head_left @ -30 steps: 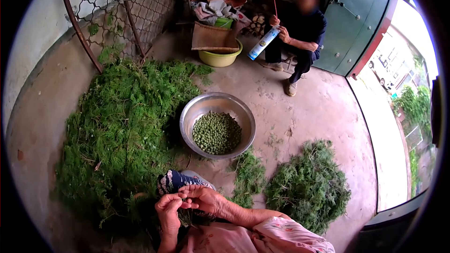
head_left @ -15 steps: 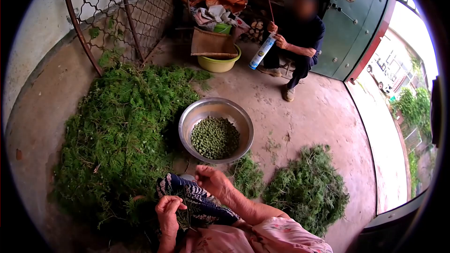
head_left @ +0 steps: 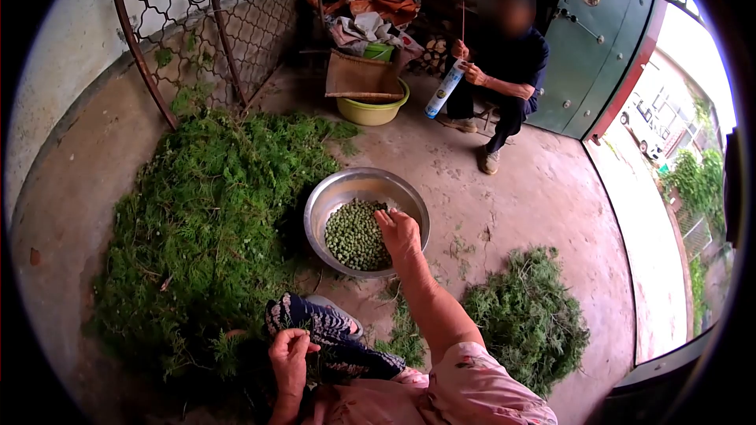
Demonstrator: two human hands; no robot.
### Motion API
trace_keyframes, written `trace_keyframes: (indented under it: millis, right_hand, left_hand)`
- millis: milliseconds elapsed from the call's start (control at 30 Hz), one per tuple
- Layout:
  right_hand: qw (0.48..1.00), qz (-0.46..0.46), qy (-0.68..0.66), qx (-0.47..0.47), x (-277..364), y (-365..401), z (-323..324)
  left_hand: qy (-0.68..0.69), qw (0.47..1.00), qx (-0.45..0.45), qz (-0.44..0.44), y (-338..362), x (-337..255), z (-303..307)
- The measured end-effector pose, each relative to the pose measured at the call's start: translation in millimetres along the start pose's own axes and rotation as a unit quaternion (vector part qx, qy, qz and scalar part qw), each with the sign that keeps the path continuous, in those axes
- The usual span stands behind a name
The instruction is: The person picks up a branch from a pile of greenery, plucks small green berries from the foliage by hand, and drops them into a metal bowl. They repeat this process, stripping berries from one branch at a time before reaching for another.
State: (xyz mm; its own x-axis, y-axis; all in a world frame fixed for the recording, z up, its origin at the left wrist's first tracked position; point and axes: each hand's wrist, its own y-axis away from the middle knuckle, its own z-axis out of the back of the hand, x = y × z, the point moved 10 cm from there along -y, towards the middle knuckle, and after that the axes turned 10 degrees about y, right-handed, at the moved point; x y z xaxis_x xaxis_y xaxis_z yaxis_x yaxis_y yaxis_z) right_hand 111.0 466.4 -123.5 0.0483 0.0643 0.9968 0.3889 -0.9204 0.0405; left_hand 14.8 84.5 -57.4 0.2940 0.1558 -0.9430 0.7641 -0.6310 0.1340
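Note:
My right hand [head_left: 399, 230] reaches over the right side of a steel basin [head_left: 313, 228], its fingers stretched out above small round green seed cones [head_left: 353, 236] that lie in it. Nothing shows in that hand. Low in the view, my left hand [head_left: 290, 352] is closed in a pinch in front of my patterned trousers, apparently on a green sprig that is mostly hidden. Left of both hands lies a big heap of cut green branches [head_left: 213, 220]. A smaller pile of sprigs [head_left: 529, 319] is on the floor to the right of my right arm.
Opposite me, a person [head_left: 504, 71] sits low, holding a blue and white tube [head_left: 446, 90] and a thin stick. A yellow tub [head_left: 370, 113] stands behind the basin near piled cloths [head_left: 366, 27]. A metal lattice [head_left: 181, 31] leans at the left wall; a green door [head_left: 591, 47] stands right.
My right hand has moved up and away from me, from near my left hand to over the basin, and its fingers have straightened. My left hand stays pinched in about the same place.

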Motion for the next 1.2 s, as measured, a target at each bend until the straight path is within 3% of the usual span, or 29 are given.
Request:
trace_keyframes:
  millis: [33,133,200,267,333,433,533,600,800,1067,1200]
  right_hand:
    - [0.922,-0.108,-0.365,-0.064,17,17,-4]
    - [0.933,-0.07,-0.349,-0.06,46,20,-3]
    - [0.929,-0.082,-0.35,-0.083,33,18,4]
    - [0.988,0.047,-0.149,-0.02,30,11,8]
    - [0.982,-0.01,-0.189,-0.03,65,62,-24]
    - [0.991,-0.028,-0.022,0.129,75,145,-96]
    - [0.932,0.188,0.186,0.247,105,238,-153]
    - [0.899,0.292,0.225,0.235,97,267,-170]
    - [0.846,0.31,0.34,0.268,65,271,-189]
    - [0.846,0.304,0.337,0.281,67,274,-190]
    - [0.844,0.301,0.352,0.271,67,270,-188]
  left_hand:
    - [-0.003,1.0,0.003,-0.001,0,0,0]
    - [-0.002,1.0,0.009,-0.004,-1,2,-1]
    - [0.002,1.0,0.012,-0.008,-1,2,-2]
    - [-0.003,1.0,0.012,-0.001,-1,2,-3]
    - [-0.01,1.0,0.01,-0.003,-2,3,-1]
    - [0.035,0.999,-0.026,0.0,-4,2,1]
    - [0.092,0.994,-0.048,0.026,-4,11,10]
    - [0.111,0.986,-0.099,-0.075,-8,6,27]
    - [0.139,0.98,-0.136,-0.041,-4,8,32]
    - [0.127,0.981,-0.142,-0.027,0,5,39]
    - [0.082,0.992,-0.088,-0.045,2,-20,35]
